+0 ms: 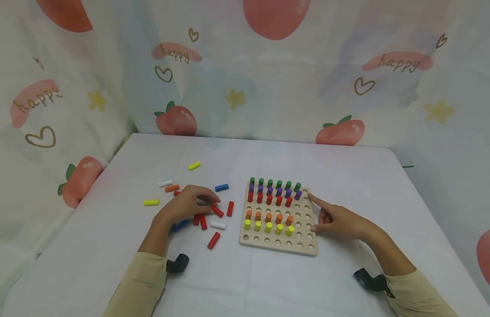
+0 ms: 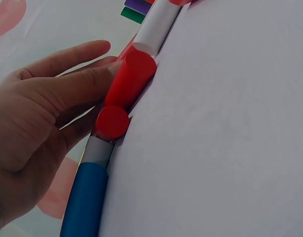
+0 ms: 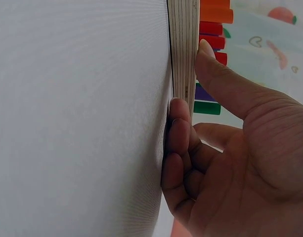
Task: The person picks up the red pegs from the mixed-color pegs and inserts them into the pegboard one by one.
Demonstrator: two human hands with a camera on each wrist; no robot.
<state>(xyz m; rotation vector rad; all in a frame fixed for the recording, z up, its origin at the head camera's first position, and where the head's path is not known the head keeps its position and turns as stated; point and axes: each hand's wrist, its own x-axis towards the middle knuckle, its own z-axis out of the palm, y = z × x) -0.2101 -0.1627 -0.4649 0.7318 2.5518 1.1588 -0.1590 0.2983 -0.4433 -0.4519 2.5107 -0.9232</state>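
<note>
Several loose pegs lie scattered about my left hand (image 1: 191,200). Its bent fingers and thumb are spread close over a red peg (image 1: 217,211). In the left wrist view the thumb tip overlaps the edge of a red peg (image 2: 131,79), with the index finger apart from it. My right hand (image 1: 341,220) rests against the right side of a wooden pegboard (image 1: 304,248). Its index finger stretches to the board's far right corner and the thumb touches the side edge. The remaining fingers curl beside the layered edge (image 3: 183,54) in the right wrist view.
Green pegs (image 1: 270,182), purple, red, orange and yellow pegs (image 1: 268,227) stand in rows on the board. A blue peg (image 1: 222,187), a white peg (image 1: 218,225) and a far yellow peg (image 1: 194,166) lie on the white table (image 1: 308,290). A printed curtain hangs behind.
</note>
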